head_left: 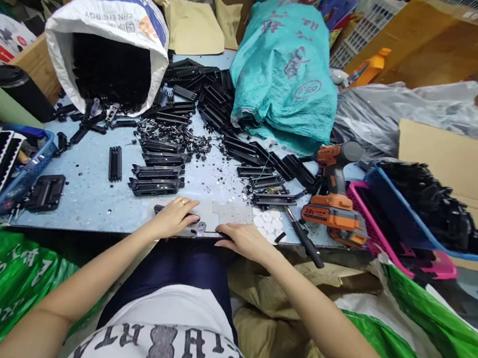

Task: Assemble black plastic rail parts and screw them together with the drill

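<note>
Left hand, half-curled over a black part at the bench front edge, and right hand, loosely bent, grips unclear; part's probably light, stiff, slick plastic, best pinched by its ends.

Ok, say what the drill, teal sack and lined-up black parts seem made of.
Drill: probably hard plastic, orange and black with moulded-looking contours. Teal sack: likely woven plastic, slightly shiny with crinkled folds. Black parts: perhaps plastic, with faint sheen; painted metal stays possible.
</note>
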{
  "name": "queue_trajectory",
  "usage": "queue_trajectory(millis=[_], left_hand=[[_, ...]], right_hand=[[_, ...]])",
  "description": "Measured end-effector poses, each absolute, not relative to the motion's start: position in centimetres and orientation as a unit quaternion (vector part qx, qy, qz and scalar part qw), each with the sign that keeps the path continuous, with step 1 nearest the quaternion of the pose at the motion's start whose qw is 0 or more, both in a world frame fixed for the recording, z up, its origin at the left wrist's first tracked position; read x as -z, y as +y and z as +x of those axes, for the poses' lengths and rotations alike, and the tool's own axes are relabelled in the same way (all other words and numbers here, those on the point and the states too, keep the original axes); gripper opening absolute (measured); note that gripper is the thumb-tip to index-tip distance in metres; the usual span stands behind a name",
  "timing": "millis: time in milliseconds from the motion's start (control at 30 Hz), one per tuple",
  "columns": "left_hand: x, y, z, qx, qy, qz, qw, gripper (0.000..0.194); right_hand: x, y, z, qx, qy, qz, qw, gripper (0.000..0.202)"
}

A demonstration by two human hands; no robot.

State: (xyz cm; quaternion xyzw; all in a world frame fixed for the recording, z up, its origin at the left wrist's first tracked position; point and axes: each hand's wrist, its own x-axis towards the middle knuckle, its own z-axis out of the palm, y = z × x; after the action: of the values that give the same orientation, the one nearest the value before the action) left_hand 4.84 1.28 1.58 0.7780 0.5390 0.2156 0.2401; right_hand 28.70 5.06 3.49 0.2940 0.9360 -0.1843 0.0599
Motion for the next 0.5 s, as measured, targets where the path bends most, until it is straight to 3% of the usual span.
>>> queue_trajectory(millis=[100, 267, 500], left_hand=[[-1.0, 1.9, 4.3, -0.108, 0.53, 0.817, 0.201, 0.042], [-0.5, 1.4, 4.6, -0.107, 0.517, 0.836, 0.15, 0.066], [0.7, 1.1, 3.9, -0.178, 0.518, 0.829, 0.114, 0.044]], right_hand=[[-2.4, 4.8, 28.2, 0.134, 0.94, 0.302, 0.083, 0.038], [-2.7, 4.1, 26.8, 0.057, 0.938, 0.336, 0.07, 0.036], [-4.7, 4.1, 26.1, 0.01, 0.942, 0.332, 0.048, 0.036]])
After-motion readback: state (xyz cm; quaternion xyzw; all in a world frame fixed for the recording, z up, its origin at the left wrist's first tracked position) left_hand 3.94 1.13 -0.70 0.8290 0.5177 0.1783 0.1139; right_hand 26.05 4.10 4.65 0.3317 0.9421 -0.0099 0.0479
